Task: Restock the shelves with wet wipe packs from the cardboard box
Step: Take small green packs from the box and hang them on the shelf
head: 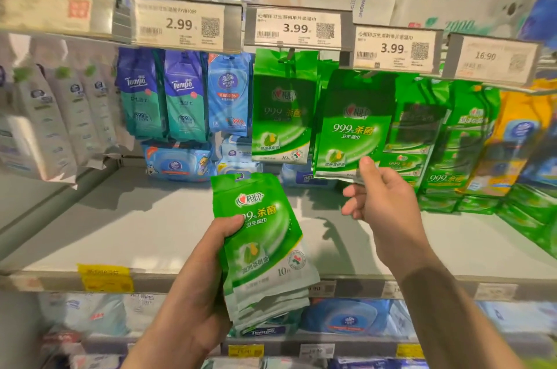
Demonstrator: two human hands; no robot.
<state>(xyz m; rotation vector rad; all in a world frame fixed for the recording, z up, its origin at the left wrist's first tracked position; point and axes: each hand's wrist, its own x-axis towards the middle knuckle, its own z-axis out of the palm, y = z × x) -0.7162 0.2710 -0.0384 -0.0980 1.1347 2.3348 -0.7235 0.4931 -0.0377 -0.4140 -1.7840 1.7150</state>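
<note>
My left hand (199, 272) grips a stack of several green wet wipe packs (265, 242) upright in front of the shelf. My right hand (382, 197) is raised and pinches the bottom edge of a green pack (352, 124) that hangs on a peg under the 3.99 price tag (394, 47). More green packs (283, 106) hang on the peg to its left. The cardboard box is out of view.
Blue Tempo packs (162, 97) and a blue Vinda pack (229, 94) hang further left. White tissue packs (60, 115) fill the far left, green and yellow packs (470, 142) the right. The grey shelf board (135, 227) stretches below, with a lower shelf of blue packs (346, 317).
</note>
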